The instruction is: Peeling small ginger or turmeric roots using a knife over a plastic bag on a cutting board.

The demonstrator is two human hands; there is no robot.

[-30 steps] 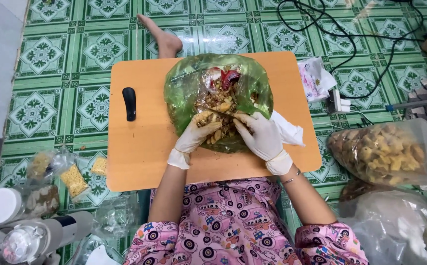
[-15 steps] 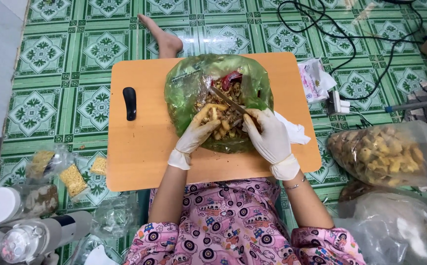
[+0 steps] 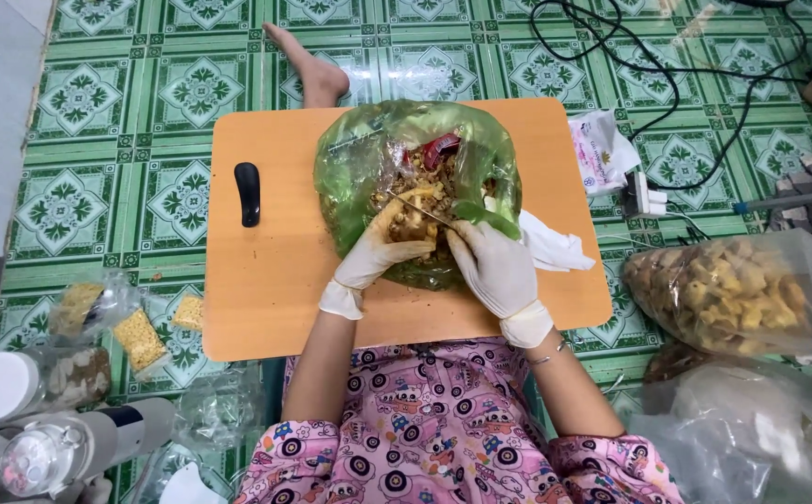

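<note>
A green bowl lined with a clear plastic bag (image 3: 359, 159) sits on a low orange table (image 3: 266, 280) and holds a yellowish shredded mix with red bits. Both my hands wear white gloves. My left hand (image 3: 378, 252) reaches into the near side of the bowl and pinches a clump of the mix. My right hand (image 3: 494, 266) grips a green-handled tool (image 3: 485, 217) whose thin blade runs across the mix toward my left fingers. A black object (image 3: 248, 192) lies on the table to the left of the bowl.
A white tissue (image 3: 555, 247) lies right of the bowl. Bags of yellow snacks (image 3: 732, 294) sit on the right floor; small packets (image 3: 135, 336), a jar (image 3: 0, 385) and bottle (image 3: 51, 453) on the left. Cables (image 3: 667, 75), a charger, and other people's feet (image 3: 312, 70) lie beyond the table.
My right hand has shifted up into the bowl and now shows the green-handled tool laid across the mix. My left hand has stayed in the bowl, still working the food.
</note>
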